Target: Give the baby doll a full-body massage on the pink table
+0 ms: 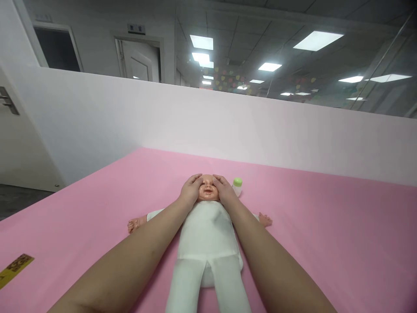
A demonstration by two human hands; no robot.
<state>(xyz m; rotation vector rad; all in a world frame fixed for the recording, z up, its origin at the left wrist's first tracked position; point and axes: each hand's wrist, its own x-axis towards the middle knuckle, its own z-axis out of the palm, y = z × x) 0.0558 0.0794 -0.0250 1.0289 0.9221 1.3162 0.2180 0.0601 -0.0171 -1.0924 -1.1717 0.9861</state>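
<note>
A baby doll [208, 230] with a white cloth body lies face up on the pink surface, its arms out to the sides and its legs toward me. My left hand [190, 190] cups the left side of its head, the fingers curved over the temple. On the other side, my right hand [224, 189] cups the head in the same way, fingertips on the forehead. The doll's face [208, 189] shows between the two hands. Right behind my right hand stands a small white bottle with a green cap [237, 182], partly hidden by that hand.
The pink surface [312, 217] runs up to a low white partition [228, 121] at the back. A yellow label strip with a printed code [18, 267] lies at the left front. A door with a metal handle [8, 101] stands at the far left.
</note>
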